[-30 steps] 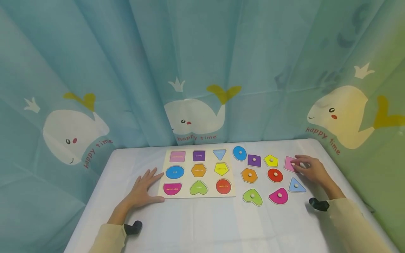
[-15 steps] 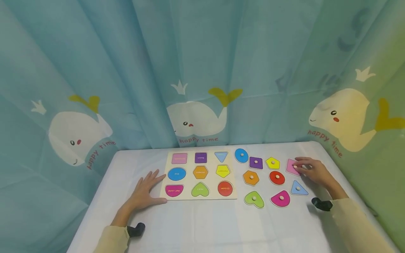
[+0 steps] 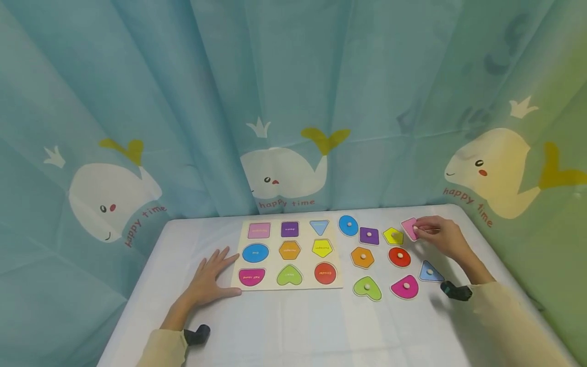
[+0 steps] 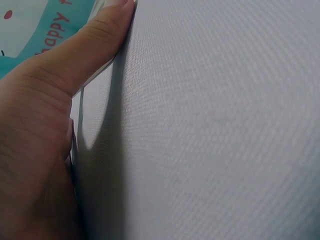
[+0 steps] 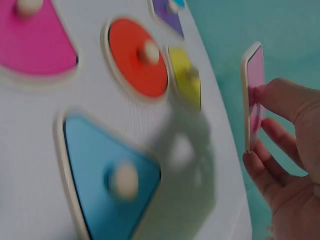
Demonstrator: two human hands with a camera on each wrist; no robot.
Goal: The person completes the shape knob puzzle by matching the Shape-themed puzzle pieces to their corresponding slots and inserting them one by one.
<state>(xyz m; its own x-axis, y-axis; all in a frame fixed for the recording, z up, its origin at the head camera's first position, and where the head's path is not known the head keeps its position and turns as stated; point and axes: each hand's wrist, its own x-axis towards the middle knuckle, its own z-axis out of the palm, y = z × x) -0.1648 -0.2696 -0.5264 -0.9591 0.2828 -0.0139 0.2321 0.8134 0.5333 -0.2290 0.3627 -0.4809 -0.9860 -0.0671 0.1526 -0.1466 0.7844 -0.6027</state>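
My right hand (image 3: 441, 235) pinches a pink rectangular puzzle piece (image 5: 255, 95) by its knob. In the right wrist view that piece is lifted off the table and stands on edge toward the camera. Below the hand lies a light blue triangle piece (image 3: 430, 272); the yellow pentagon piece (image 3: 393, 236) is just left of the pink one. On the left, my left hand (image 3: 208, 278) lies with fingers spread beside the puzzle board (image 3: 271, 243), its fingertip and thumb at the board's left edge. Printed coloured shapes cover the board, including a pink rectangle at the top left.
Between board and right hand lie knobbed pieces: blue oval (image 3: 348, 226), purple square (image 3: 369, 235), orange hexagon (image 3: 362, 257), red circle (image 3: 399, 257), green heart (image 3: 367, 289) and magenta half round (image 3: 405, 287). A whale-print curtain (image 3: 293, 102) hangs behind the white table (image 3: 284, 326).
The pink rectangle piece has come up off the table and moved left with my right hand, toward the yellow pentagon. My left hand stays at the board's edge.
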